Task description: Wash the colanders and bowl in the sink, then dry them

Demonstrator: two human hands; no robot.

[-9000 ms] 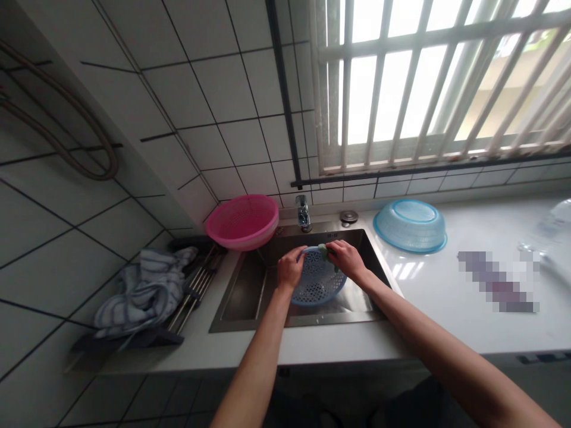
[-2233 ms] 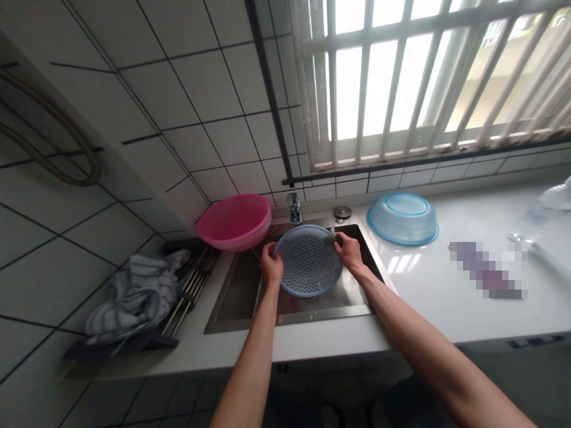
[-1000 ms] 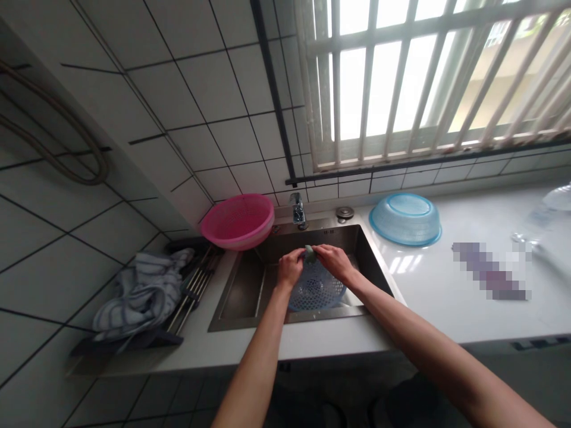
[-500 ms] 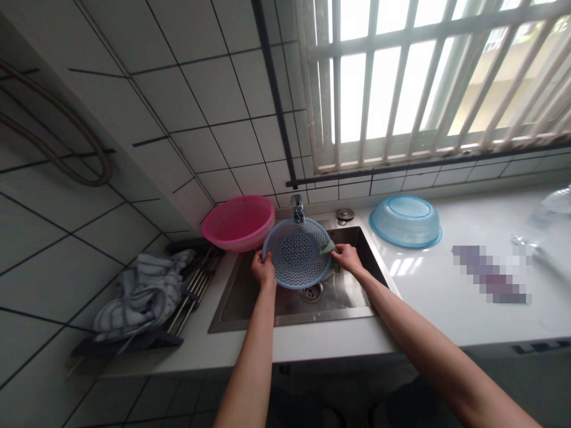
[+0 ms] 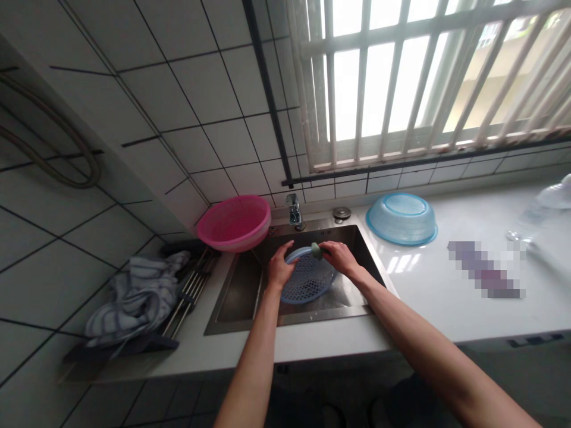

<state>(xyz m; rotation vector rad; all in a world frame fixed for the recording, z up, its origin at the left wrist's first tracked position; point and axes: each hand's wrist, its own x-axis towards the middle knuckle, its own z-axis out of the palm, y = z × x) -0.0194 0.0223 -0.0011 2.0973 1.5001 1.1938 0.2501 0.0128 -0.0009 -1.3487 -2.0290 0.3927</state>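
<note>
A blue plastic colander is held tilted over the steel sink, its perforated side showing below its upper rim. My left hand grips that rim on the left, thumb and fingers around the edge. At the top right of the rim, my right hand pinches a small greenish scrubbing cloth or pad against it; its exact kind is unclear. Behind the colander stands the chrome faucet.
A pink basin-like colander sits at the sink's back left corner. An upturned light-blue basin lies on the white counter. Left are a striped cloth and a metal rack. A drain plug lies by the faucet.
The colander has tipped from facing up to a steep tilt and dropped lower in the sink. Both hands shifted towards its upper rim, and the greenish cloth moved with my right hand.
</note>
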